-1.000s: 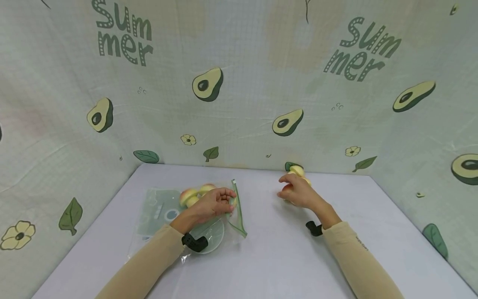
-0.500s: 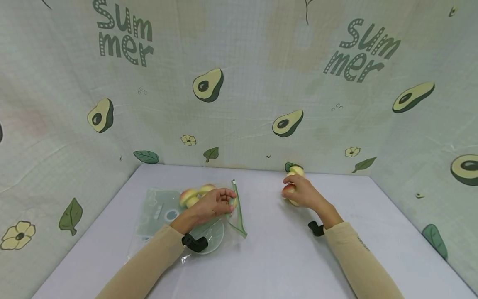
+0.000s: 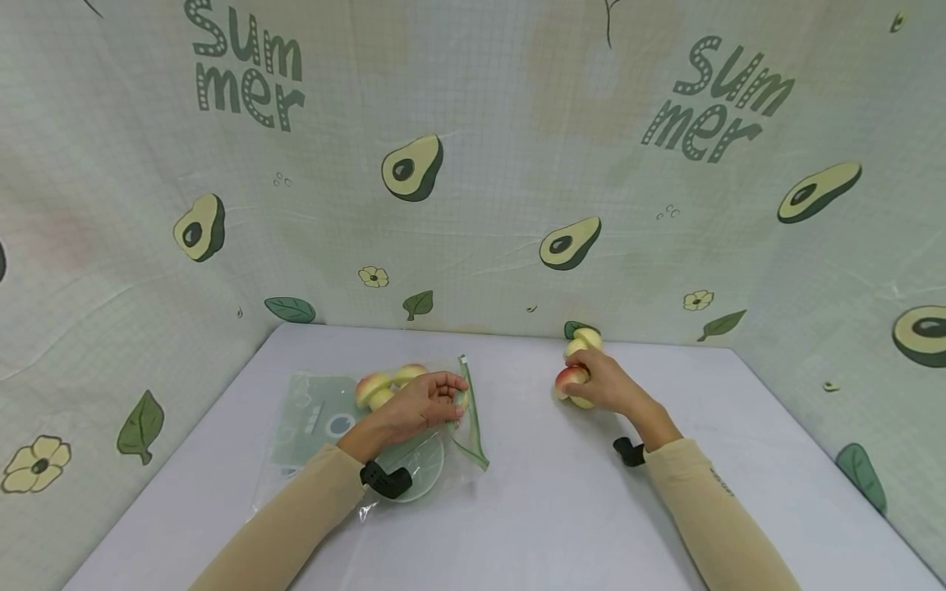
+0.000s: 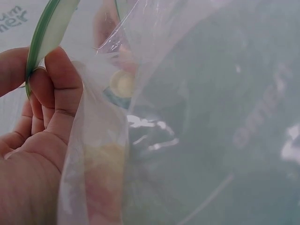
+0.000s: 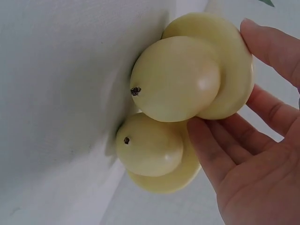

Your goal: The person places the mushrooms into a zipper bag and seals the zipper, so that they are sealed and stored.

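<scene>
In the head view, my left hand (image 3: 424, 408) pinches the green zip edge (image 4: 40, 42) of a clear zip bag (image 3: 476, 427). Several pale yellow toy mushrooms (image 3: 373, 388) with reddish caps lie by the bag, partly behind that hand. My right hand (image 3: 608, 384) grips a toy mushroom (image 3: 571, 382) by its cap, with the thumb on one side and fingertips on the other. Its round stem end (image 5: 176, 79), with a dark tip, faces the right wrist camera. Just behind it rests another toy mushroom (image 3: 585, 338), apart from the fingers' hold.
Beneath the left forearm are a round clear lid or dish (image 3: 427, 472) and a flat grey-green panel (image 3: 310, 410), seen through the clear plastic. The white table (image 3: 547, 509) ends at a printed cloth backdrop (image 3: 488, 205).
My right hand has moved slightly right and its fingers have come round the cap of the nearer toy mushroom. The left hand keeps its place on the bag's edge.
</scene>
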Demonstrator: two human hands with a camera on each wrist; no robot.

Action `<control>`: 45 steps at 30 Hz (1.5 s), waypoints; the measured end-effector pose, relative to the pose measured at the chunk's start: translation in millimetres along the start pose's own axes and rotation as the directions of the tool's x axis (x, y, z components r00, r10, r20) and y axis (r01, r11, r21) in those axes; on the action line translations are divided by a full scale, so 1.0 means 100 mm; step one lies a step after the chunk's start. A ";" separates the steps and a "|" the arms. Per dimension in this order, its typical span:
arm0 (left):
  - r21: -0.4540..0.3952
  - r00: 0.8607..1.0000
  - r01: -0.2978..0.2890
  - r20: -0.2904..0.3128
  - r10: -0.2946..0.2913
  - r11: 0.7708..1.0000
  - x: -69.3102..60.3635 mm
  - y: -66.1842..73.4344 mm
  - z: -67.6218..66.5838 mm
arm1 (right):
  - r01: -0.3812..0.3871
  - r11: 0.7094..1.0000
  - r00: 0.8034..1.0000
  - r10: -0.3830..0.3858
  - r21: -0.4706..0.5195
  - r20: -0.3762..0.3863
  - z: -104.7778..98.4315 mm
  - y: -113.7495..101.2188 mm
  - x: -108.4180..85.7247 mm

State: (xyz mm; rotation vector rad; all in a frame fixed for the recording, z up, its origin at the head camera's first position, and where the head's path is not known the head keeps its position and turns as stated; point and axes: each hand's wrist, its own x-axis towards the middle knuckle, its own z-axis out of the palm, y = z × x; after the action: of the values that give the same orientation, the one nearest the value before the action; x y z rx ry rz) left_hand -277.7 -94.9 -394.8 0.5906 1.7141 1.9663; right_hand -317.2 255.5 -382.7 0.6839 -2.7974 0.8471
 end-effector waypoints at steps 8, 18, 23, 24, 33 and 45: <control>-0.013 1.000 0.018 -0.008 -0.018 1.000 0.00 0.00 0.00 | -0.028 1.000 0.999 0.028 -0.001 0.029 0.00 -0.01 0.01; -0.006 1.000 0.012 -0.012 -0.012 1.000 0.00 0.00 0.00 | -0.033 0.999 0.998 0.032 0.025 0.048 0.02 -0.07 0.01; 0.004 1.000 0.008 -0.014 -0.008 1.000 0.00 -0.01 -0.01 | -0.035 0.999 0.998 0.033 0.036 0.060 0.03 -0.08 0.00; 0.005 1.000 0.007 -0.013 -0.007 1.000 0.01 -0.01 0.00 | -0.037 0.999 0.997 0.035 0.038 0.065 0.03 -0.08 0.00; -0.003 1.000 0.010 -0.012 -0.010 1.000 0.01 -0.01 -0.01 | -0.089 0.994 0.988 0.081 0.055 0.133 -0.02 -0.02 -0.02; 0.009 1.000 0.014 -0.012 -0.014 1.000 0.01 -0.01 0.00 | -0.068 0.995 0.989 0.058 0.068 0.138 0.00 -0.01 -0.04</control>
State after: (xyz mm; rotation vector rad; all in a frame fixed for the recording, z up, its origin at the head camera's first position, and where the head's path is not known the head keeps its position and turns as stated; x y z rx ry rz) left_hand -278.7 -94.0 -395.4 0.5697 1.7298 1.9571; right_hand -313.0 255.9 -383.0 0.6929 -2.9363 0.9519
